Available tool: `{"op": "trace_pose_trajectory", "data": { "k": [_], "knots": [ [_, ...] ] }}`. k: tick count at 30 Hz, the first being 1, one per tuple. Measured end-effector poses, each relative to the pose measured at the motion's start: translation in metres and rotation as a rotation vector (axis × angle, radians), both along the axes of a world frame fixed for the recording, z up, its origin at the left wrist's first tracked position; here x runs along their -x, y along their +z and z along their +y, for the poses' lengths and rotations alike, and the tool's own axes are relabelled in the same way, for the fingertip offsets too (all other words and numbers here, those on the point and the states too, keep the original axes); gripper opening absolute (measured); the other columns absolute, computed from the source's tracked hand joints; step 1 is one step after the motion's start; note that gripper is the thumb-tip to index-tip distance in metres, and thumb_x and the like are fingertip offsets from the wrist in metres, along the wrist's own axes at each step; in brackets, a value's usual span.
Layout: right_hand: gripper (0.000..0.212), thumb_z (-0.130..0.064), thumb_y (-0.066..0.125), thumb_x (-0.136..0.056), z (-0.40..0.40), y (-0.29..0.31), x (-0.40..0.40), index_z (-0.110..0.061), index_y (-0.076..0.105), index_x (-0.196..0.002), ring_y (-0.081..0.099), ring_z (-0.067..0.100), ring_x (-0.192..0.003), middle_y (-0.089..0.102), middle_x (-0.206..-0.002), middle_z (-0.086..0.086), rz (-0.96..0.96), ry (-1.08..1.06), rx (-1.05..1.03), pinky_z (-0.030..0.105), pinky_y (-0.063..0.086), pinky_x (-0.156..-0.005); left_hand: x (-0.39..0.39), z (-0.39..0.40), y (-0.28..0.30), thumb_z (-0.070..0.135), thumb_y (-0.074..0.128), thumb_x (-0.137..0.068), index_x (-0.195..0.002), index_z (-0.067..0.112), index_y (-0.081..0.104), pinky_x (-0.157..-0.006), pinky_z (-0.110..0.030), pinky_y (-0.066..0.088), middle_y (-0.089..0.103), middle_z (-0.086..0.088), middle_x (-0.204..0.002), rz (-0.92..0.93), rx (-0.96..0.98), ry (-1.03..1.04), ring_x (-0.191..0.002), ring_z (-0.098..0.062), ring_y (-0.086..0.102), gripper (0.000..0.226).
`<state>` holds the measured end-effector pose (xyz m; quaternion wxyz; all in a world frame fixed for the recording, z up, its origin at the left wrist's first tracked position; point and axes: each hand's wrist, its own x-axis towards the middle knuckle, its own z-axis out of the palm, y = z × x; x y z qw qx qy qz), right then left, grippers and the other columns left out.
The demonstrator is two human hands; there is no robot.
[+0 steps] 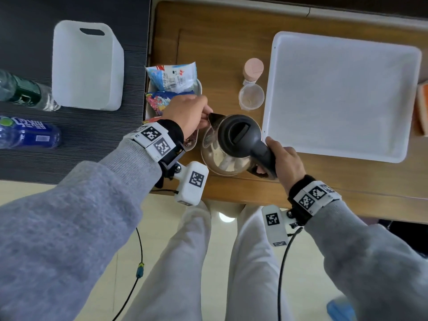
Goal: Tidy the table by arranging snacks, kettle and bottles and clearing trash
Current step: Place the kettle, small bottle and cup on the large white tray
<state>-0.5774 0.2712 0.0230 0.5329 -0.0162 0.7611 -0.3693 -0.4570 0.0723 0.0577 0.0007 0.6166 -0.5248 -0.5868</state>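
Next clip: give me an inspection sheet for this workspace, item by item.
Surface: brown wooden table beside a dark ribbed top.
Job's things: steel kettle with black lid; snack packets in a small dish; blue-labelled bottle and green-labelled bottle lying down; empty white tray.
Clutter: clear plastic cup, pink-capped jar, white jug.
Grippers: right hand grips the kettle's handle; left hand fingers at its spout.
Cables: black wires hang from both wrist units.
Surroundings: pale floor, grey trousers.
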Motion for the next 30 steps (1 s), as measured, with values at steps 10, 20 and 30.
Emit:
{"op": "trace_pose_trajectory", "data": {
  "k": [10, 20, 30],
  "knots": [
    [0.047, -0.033, 0.053, -0.100, -0.012, 0.024, -0.031, -0.004, 0.065, -0.064, 0.058, 0.018, -0.047, 0.060, -0.048, 0.009, -0.005, -0.032, 0.101, 0.025, 0.054, -0.058, -0.043, 0.000, 0.013, 0.024, 0.047, -0.087, -0.074, 0.013, 0.066, -0.084, -0.039, 0.056, 0.071, -0.005, -0.073, -0.027, 0.153, -0.036, -0.071, -0.016, 0.066, 0.026],
    [0.052, -0.033, 0.057, -0.098, -0.026, 0.024, -0.069, 0.013, 0.068, -0.075, 0.064, 0.032, -0.065, 0.064, -0.056, 0.018, 0.061, 0.077, 0.073, 0.054, 0.061, -0.081, -0.107, 0.006, 0.004, 0.021, 0.045, -0.088, -0.083, 0.010, 0.063, -0.065, -0.028, 0.052, 0.066, -0.006, -0.075, 0.029, 0.084, 0.030, -0.066, -0.017, 0.061, 0.022],
    [0.051, -0.045, 0.062, -0.085, -0.049, 0.007, -0.124, 0.002, 0.069, -0.067, 0.065, 0.029, -0.063, 0.067, -0.054, 0.010, 0.115, 0.028, 0.026, 0.051, 0.062, -0.079, -0.149, -0.027, -0.005, 0.023, 0.046, -0.090, -0.086, 0.009, 0.066, -0.083, -0.035, 0.058, 0.074, -0.009, -0.086, 0.036, 0.059, -0.029, -0.077, -0.019, 0.068, 0.025]
  ]
}}
